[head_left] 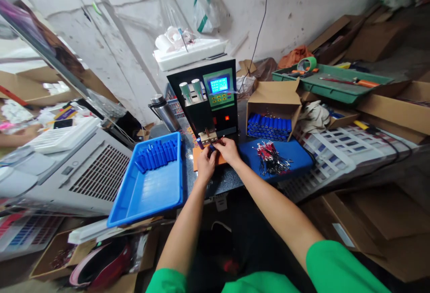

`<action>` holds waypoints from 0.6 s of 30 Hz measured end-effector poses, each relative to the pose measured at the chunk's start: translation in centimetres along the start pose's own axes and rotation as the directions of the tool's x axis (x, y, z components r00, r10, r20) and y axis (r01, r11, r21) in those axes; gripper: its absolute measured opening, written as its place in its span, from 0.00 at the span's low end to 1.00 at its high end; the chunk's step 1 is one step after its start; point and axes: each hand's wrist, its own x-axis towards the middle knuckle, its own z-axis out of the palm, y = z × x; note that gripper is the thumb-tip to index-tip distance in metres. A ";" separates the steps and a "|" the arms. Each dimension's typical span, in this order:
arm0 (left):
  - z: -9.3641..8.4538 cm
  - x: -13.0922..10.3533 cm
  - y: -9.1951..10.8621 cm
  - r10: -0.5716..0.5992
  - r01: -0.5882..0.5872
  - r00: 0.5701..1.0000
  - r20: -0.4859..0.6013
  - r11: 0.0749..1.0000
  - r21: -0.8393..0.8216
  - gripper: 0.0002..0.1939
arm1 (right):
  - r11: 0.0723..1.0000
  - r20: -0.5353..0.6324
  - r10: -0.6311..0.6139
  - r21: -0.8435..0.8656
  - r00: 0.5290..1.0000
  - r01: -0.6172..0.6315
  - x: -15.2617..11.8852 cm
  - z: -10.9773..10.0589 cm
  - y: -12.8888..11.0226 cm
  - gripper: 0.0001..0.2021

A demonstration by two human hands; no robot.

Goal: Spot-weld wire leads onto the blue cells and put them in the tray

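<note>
My left hand [205, 164] is closed around a blue cylindrical battery cell [212, 148], just below the electrodes [208, 137] of a black spot-welding machine [193, 114]. Close beside it, my right hand [229, 150] has its fingers pinched at the same spot; what they hold is hidden. An orange mat [196, 161] lies under the hands. To the left, a blue tray [152, 194] contains a row of blue cells [157, 154]. On the right, a bundle of red and black wires [273, 158] rests on a blue padded surface [298, 154].
An open cardboard box [273, 93] with stacked blue cells [268, 126] stands right of the machine. Behind the tray is a steel thermos [166, 113]. A green tray [336, 84] with tools sits farther right. A white foam tray [191, 55] tops the machine.
</note>
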 end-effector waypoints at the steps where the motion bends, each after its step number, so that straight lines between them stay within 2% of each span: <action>1: 0.0 0.0 -0.1 0.007 -0.007 1.000 0.002 1.000 -0.011 0.12 | 1.000 -0.002 0.004 0.000 1.000 -0.004 0.0 0.0 -0.1 0.08; 12: 0.1 0.0 -0.4 0.017 -0.017 1.000 0.004 1.000 -0.020 0.13 | 1.000 -0.013 -0.007 0.026 1.000 0.007 -0.1 0.2 -0.3 0.07; 18: 0.2 0.0 -0.3 -0.026 0.025 1.000 -0.011 0.999 -0.028 0.12 | 1.000 -0.016 -0.005 -0.023 1.000 0.005 -0.3 0.0 -0.5 0.08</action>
